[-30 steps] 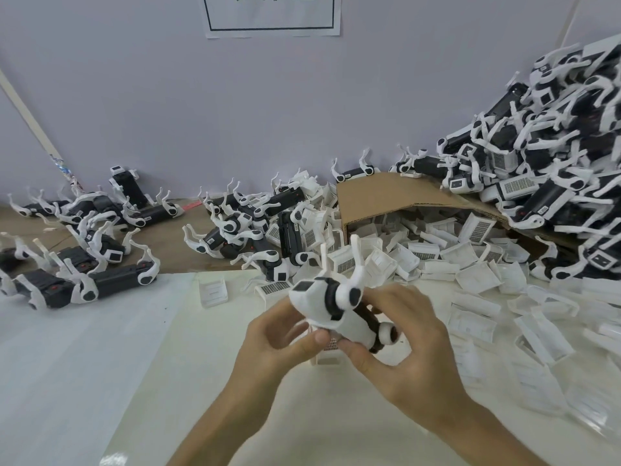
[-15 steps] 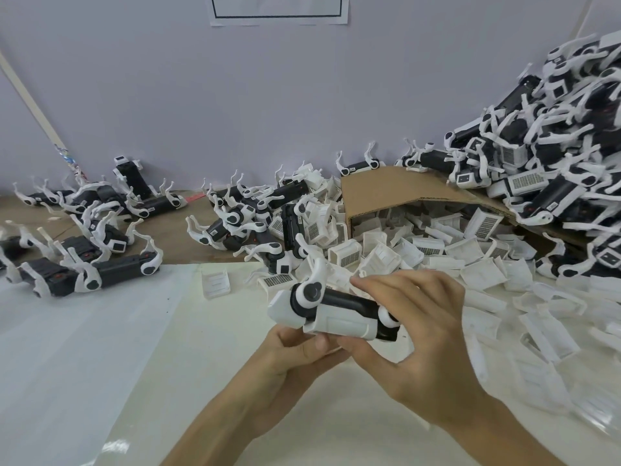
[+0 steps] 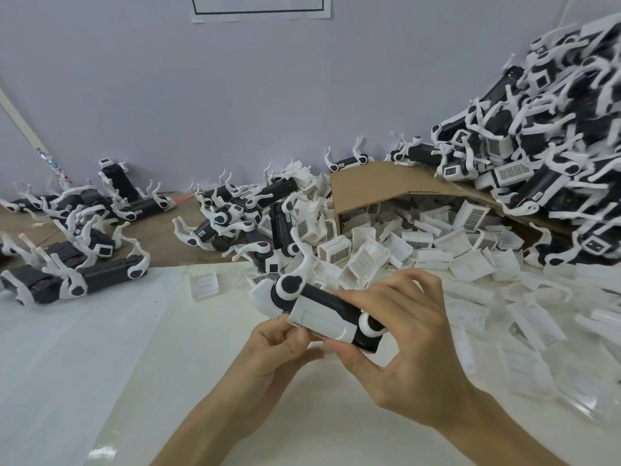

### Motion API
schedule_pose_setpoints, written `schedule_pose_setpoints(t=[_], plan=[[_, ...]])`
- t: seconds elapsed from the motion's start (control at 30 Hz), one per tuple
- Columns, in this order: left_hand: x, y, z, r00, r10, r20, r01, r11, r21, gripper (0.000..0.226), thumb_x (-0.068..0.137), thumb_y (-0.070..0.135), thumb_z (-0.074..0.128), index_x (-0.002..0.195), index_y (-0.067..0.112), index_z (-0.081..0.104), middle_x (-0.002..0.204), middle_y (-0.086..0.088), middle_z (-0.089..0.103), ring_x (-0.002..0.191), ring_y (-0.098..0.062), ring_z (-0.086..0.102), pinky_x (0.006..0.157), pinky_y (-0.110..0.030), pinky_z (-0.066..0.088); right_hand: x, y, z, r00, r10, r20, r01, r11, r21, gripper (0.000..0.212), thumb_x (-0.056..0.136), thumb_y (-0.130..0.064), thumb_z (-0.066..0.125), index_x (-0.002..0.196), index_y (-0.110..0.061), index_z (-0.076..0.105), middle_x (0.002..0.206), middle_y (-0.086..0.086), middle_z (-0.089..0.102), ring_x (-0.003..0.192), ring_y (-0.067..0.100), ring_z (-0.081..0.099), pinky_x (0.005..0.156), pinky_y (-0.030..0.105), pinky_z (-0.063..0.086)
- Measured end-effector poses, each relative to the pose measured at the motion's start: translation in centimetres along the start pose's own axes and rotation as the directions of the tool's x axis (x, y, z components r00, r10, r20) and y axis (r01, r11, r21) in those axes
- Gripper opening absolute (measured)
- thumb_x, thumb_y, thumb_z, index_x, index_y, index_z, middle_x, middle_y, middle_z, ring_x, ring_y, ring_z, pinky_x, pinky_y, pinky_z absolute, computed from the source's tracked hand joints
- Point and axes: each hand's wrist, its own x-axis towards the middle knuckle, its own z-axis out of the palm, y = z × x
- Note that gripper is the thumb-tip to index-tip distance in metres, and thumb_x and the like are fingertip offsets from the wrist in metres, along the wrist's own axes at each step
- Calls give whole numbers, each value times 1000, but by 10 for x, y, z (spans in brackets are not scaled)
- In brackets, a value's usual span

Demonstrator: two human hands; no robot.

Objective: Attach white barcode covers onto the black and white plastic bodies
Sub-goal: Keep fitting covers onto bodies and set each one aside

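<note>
Right grip [image 3: 413,341] is wrapped around the black and white plastic body [image 3: 324,299], fingers curled over the top and thumb tucked underneath near the right end. Left grip [image 3: 279,351] has it from below, fingers curled under and thumb pushed up against the lower edge of the white barcode cover [image 3: 319,322], which sits on the side of the body facing the camera. So both are closed on the same piece, held up off the bench [image 3: 201,381] and sloping down a bit to the right. A curved white arm [image 3: 302,264] sticks up from the round joint at its left end.

Behind it, a cardboard box [image 3: 379,186] lies on its side with a heap of loose covers [image 3: 369,250] spilling out, and one stray cover [image 3: 204,284] lies off to the left. A huge pile of bodies [image 3: 554,146] is stacked against the wall [image 3: 235,95] on the right, a smaller cluster [image 3: 242,216] sits just left of the box, and another bunch [image 3: 84,237] lies at far left.
</note>
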Motion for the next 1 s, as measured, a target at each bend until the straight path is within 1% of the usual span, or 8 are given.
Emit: schedule_pose_setpoints(t=[0.27, 0.43, 0.57, 0.67, 0.73, 0.8, 0.9, 1.0], plan=[[-1, 3, -3, 1000, -17, -3, 17, 998, -62, 66, 77, 42, 83, 124, 0, 64, 132, -28, 59, 118, -37, 56, 104, -50, 43, 0, 0, 3, 984, 126, 122, -135, 988, 68, 38, 84, -45, 70, 114, -22, 68, 96, -21, 64, 95, 1, 55, 103, 32, 32], [-1, 3, 0, 990, -4, -144, 3, 1000, -11, 81, 65, 51, 89, 123, -1, 66, 129, -29, 61, 114, -37, 57, 113, -64, 29, -3, -3, 9, 966, 149, 211, -170, 982, 83, 38, 92, -47, 60, 125, -29, 61, 92, -30, 53, 94, -8, 48, 106, 26, 26], [-1, 2, 4, 983, 16, -183, -17, 1000, -1, 77, 65, 55, 87, 119, 3, 71, 123, -29, 65, 109, -38, 58, 110, -61, 35, -3, -5, 13, 968, 167, 188, -193, 973, 129, 32, 96, -50, 53, 118, -29, 61, 88, -26, 57, 94, -7, 47, 96, 22, 31], [-1, 3, 4, 980, 7, -199, -5, 1000, 14, 67, 72, 53, 82, 116, 3, 72, 121, -40, 57, 102, -38, 55, 104, -62, 40, -3, -5, 12, 961, 188, 204, -222, 962, 161, 30, 97, -55, 49, 114, -33, 60, 89, -28, 58, 90, -7, 49, 91, 20, 33], [0, 3, 3, 976, 14, -218, 4, 997, 83, 56, 79, 51, 75, 111, 5, 74, 108, -38, 61, 90, -32, 57, 88, -47, 51, -5, -4, 12, 946, 224, 235, -266, 950, 165, 25, 93, -56, 52, 111, -40, 59, 92, -35, 56, 93, -10, 47, 90, 13, 30], [1, 2, 4, 968, 35, -250, 12, 983, 185, 49, 82, 52, 68, 104, 10, 77, 92, -28, 63, 78, -22, 56, 74, -30, 51, -6, -3, 12, 924, 268, 271, -321, 932, 171, 24, 89, -58, 54, 106, -43, 61, 101, -34, 58, 101, -13, 46, 88, 7, 28], [0, 2, 8, 962, 117, -247, -33, 947, 318, 37, 87, 51, 60, 99, 22, 79, 90, -14, 73, 79, -15, 61, 73, -26, 48, -5, -3, 14, 879, 329, 345, -434, 852, 293, 26, 86, -62, 53, 103, -46, 64, 104, -28, 65, 105, -1, 56, 90, 11, 34], [-2, 3, 12, 955, 246, -167, -129, 849, 512, 28, 89, 51, 60, 101, 32, 76, 96, 6, 76, 88, -13, 66, 78, -27, 50, -1, -3, 12, 841, 370, 395, -528, 720, 450, 29, 86, -59, 53, 106, -43, 66, 102, -18, 71, 97, 5, 63, 82, 9, 43]])
